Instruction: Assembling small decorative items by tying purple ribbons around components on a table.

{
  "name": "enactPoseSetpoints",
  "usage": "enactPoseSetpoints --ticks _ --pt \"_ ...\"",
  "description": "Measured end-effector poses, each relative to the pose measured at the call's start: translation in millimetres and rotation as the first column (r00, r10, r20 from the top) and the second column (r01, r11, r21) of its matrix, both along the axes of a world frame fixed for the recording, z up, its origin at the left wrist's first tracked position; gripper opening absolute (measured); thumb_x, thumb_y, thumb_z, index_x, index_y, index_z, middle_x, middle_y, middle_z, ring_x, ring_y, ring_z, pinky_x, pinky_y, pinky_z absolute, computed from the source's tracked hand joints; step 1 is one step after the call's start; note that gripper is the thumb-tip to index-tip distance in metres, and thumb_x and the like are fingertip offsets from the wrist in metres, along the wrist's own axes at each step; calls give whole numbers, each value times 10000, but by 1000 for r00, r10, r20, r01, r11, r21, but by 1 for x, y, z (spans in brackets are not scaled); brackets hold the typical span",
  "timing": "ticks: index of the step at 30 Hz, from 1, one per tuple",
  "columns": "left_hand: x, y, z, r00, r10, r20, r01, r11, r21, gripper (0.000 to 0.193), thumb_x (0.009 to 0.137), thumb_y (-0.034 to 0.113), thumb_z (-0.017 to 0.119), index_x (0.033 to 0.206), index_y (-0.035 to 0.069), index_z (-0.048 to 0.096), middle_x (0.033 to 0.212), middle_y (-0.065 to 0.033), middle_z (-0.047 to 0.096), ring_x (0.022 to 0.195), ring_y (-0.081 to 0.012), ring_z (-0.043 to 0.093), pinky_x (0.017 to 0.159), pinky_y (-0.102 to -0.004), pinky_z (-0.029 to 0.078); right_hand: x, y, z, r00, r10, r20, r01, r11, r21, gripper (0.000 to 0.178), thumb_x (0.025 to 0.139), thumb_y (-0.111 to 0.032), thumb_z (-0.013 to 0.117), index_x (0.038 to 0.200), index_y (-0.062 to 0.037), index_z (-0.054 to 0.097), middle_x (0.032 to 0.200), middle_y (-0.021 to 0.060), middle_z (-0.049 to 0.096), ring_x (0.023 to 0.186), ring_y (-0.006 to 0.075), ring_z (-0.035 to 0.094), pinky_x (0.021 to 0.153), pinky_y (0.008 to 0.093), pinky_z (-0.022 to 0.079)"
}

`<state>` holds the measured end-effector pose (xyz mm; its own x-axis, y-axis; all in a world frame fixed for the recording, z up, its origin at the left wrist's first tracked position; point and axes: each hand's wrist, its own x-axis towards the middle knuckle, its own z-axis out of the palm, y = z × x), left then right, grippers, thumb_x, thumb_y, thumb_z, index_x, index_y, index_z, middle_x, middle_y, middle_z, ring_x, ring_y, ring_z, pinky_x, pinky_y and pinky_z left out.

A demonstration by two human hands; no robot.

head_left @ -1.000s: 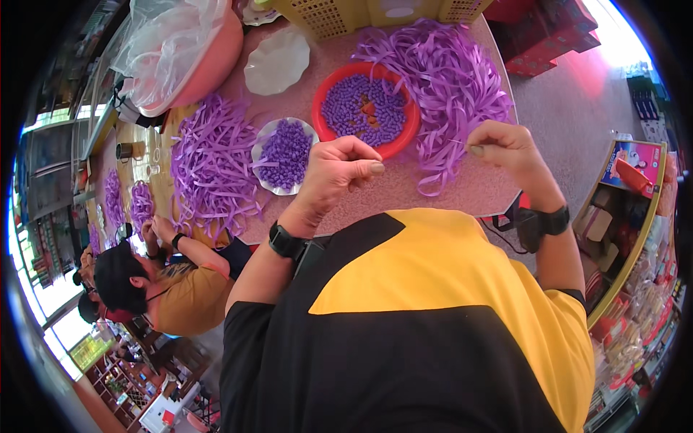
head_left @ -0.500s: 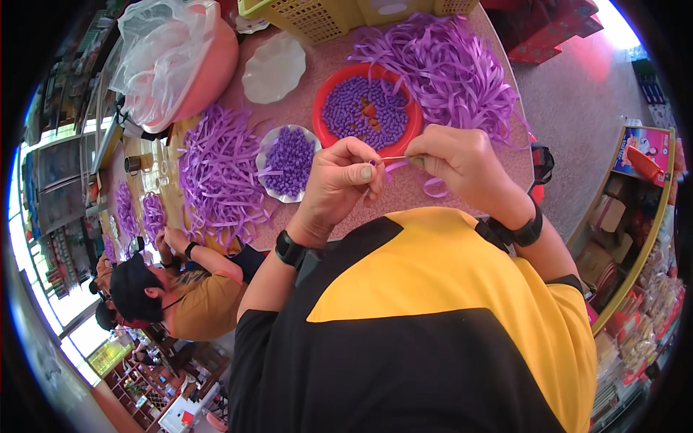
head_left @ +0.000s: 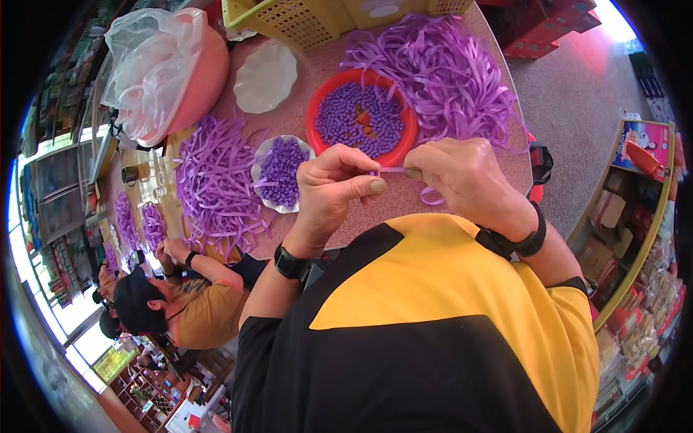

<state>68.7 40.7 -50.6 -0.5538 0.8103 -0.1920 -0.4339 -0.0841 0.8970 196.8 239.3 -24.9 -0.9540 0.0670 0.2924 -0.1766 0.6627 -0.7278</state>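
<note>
My left hand [head_left: 328,195] is closed in a pinch, with a small purple bead [head_left: 375,172] at its fingertips. From there a flat purple ribbon [head_left: 392,169] runs taut to my right hand [head_left: 465,177], whose thumb and finger are pressed together on it. A loop of ribbon hangs below the right fingers. Just beyond my hands stands a red bowl [head_left: 313,123] with purple beads in it. A scalloped white dish [head_left: 257,173] of beads is to the left of it. Whether the right hand also holds a thin tool is hidden.
Purple ribbon heaps lie right [head_left: 462,86] and left [head_left: 213,180]. Behind are an empty white dish [head_left: 266,76], a yellow basket [head_left: 296,25] and a pink tub [head_left: 206,79] with plastic bags. A co-worker [head_left: 209,303] sits at left; a shelf [head_left: 613,216] stands right.
The thin, needle-like tool seen between my fingertips no longer shows; purple ribbon now spans that gap. The ribbon loop under my right hand looks smaller. The whole view has shifted slightly.
</note>
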Motion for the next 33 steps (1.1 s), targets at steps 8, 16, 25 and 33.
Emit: enactPoseSetpoints --ticks 8,16,25,33 --pt "1 10 -3 866 -4 -500 -15 999 -34 203 774 -66 781 942 -8 683 811 -26 678 716 -90 610 638 -219 487 -6 5 -10 974 50 219 -6 980 -200 88 860 -5 633 945 -5 654 710 99 635 592 203 626 569 292 486" --pt "1 10 2 668 -49 -743 -11 997 -75 211 739 -54 791 908 5 679 795 -75 663 681 -147 620 599 -258 485 -11 13 -13 721 426 546 220 607 -763 56 918 -35 618 924 16 640 704 2 582 596 71 562 545 226 425" --pt "1 11 -4 566 -120 -816 71 993 -96 230 709 -55 786 885 23 660 767 -79 634 662 -205 599 576 -293 460 -5 22 -15 671 454 585 167 677 -717 81 874 -69 632 888 10 631 701 -8 581 589 61 551 549 224 433" --pt "-4 15 -12 499 -159 -852 131 986 -107 238 702 -44 787 888 21 653 781 -80 627 679 -212 604 574 -295 465 -3 29 -18 618 496 610 222 634 -741 93 880 -69 630 853 20 635 663 -7 574 546 63 553 511 227 423"
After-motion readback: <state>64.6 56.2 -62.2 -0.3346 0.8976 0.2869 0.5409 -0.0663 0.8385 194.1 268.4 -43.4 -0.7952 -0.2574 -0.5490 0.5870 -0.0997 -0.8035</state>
